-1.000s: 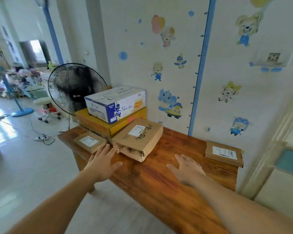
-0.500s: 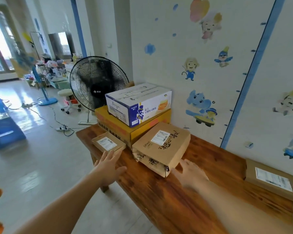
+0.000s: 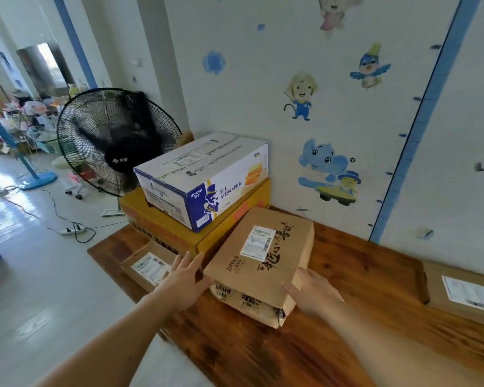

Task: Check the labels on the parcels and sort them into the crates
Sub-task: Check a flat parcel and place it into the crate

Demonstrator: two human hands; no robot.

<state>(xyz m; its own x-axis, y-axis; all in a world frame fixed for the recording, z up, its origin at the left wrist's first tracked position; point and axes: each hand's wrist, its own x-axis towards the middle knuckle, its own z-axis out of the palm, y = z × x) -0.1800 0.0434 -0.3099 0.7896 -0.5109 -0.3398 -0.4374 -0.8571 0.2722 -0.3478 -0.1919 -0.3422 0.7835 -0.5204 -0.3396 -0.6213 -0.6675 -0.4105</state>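
A brown cardboard parcel [image 3: 263,263] with a white label on top lies tilted on the wooden table [image 3: 347,275], leaning on a yellow box [image 3: 207,236]. My left hand [image 3: 183,277] reaches its left side with straight fingers. My right hand [image 3: 312,291] touches its right front edge, fingers spread. A small flat parcel [image 3: 146,265] with a label sits by the table's left end. Another labelled flat parcel [image 3: 464,294] lies at the far right. A white and blue box [image 3: 201,177] is stacked on the yellow one.
A black standing fan [image 3: 112,141] stands behind the table's left end. A power strip [image 3: 70,230] and cables lie on the pale floor. A wall with cartoon stickers backs the table. Clutter fills the far left of the room.
Both hands moved forward to the sides of the brown parcel. The camera has come closer and turned a little left.
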